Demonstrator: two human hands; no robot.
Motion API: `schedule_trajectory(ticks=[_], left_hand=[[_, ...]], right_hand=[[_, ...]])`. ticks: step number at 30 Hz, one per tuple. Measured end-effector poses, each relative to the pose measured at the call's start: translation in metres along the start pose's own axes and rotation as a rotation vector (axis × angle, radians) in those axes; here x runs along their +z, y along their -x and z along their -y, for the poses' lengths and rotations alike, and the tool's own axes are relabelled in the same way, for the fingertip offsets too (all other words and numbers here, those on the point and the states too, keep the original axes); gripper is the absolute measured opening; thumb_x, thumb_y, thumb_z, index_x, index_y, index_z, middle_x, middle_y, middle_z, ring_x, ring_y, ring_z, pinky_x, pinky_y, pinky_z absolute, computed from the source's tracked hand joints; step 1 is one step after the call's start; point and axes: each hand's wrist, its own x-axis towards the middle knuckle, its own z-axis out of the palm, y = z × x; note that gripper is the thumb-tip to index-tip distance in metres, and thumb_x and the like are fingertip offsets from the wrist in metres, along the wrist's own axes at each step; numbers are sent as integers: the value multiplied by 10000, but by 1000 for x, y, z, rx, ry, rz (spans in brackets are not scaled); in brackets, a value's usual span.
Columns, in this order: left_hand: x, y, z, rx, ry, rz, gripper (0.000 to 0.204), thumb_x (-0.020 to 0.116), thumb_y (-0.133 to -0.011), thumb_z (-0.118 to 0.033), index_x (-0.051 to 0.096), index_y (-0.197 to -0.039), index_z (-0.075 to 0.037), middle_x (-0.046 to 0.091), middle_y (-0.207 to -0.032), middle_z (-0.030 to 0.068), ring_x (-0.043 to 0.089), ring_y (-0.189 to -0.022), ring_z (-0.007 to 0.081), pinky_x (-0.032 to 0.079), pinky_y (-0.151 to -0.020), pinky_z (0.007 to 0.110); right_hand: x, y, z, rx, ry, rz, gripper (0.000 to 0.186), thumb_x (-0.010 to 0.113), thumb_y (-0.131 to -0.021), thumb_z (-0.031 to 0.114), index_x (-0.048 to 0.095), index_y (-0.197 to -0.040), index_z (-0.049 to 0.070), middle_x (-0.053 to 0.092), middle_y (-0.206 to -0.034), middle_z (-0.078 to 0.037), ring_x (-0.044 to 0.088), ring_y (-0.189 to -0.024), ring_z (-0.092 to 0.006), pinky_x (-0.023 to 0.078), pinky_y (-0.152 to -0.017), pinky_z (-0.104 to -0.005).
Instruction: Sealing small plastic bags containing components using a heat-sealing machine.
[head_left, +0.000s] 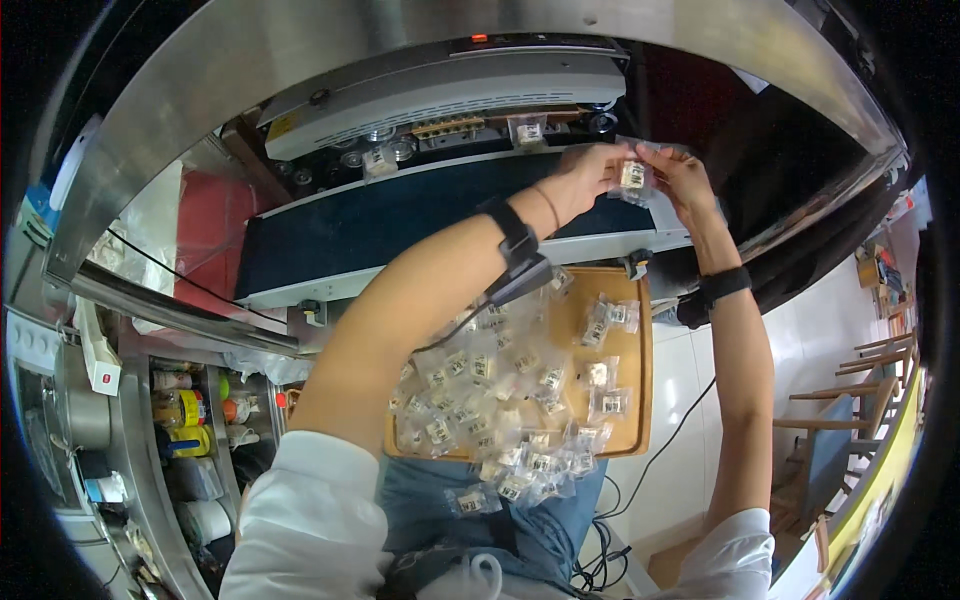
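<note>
Head view: both arms stretched out over the lap. Left hand [585, 180] and right hand [680, 175] meet above the dark belt [400, 225] of a sealing machine [440, 95] — each pinches one side of a small clear packet [632, 177], fingers closed on it, packet upright between them. Black band on each wrist; a cable runs from the left one.

Two more packets sit further back on the machine, one [528, 130] near the middle, one [378, 160] to its left, well apart from the hands.

Below the arms a wooden tray [640, 350] rests on the person's lap — heaped with many small clear packets [480, 400], densest at the left, a few spilling over the near edge onto the blue apron [540, 530].

Far left: shelves with bottles and jars [190, 410]. Right edge: wooden chairs [870, 390].
</note>
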Motion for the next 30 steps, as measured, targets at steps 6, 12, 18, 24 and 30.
schedule_trajectory(ticks=[6, 12, 18, 24, 30], left_hand=[[-2, -56, 5, -99, 172, -36, 221, 485, -843, -211, 526, -951, -22, 523, -1001, 98, 497, -947, 227, 439, -839, 332], [-8, -70, 7, -65, 94, -37, 187, 477, -836, -128, 516, -945, 19, 550, -949, 124, 533, -911, 242, 458, -845, 320], [-7, -69, 16, 101, 178, -252, 129, 512, -811, -91, 534, -893, 6, 579, -895, 101, 576, -829, 222, 492, -755, 282], [-30, -75, 18, 144, 148, -346, 190, 539, -810, -157, 524, -907, 6, 584, -918, 107, 599, -807, 223, 509, -677, 245], [-53, -51, -2, 154, 118, -400, 248, 633, -726, -130, 545, -904, 19, 591, -812, 135, 596, -583, 239, 529, -507, 289]], right_hand=[[-5, -54, 0, -49, -79, -108, 119, 693, -694, 114, 604, -715, 39, 604, -706, -50, 543, -583, -120, 425, -515, -231], [5, -93, -5, -29, 26, -115, 148, 680, -711, 179, 653, -797, 62, 581, -671, 9, 461, -512, -54, 320, -412, -216], [0, -77, -11, -53, 43, -186, 180, 675, -716, 167, 616, -786, 12, 586, -701, -42, 529, -600, -127, 430, -560, -268], [4, 75, -21, -318, 347, -118, 161, 583, -787, 128, 558, -906, 23, 569, -782, -9, 498, -677, -69, 396, -609, -201], [63, 171, -85, -5, 378, 234, 176, 604, -767, 148, 562, -875, 15, 579, -791, -60, 535, -648, -102, 426, -575, -227]])
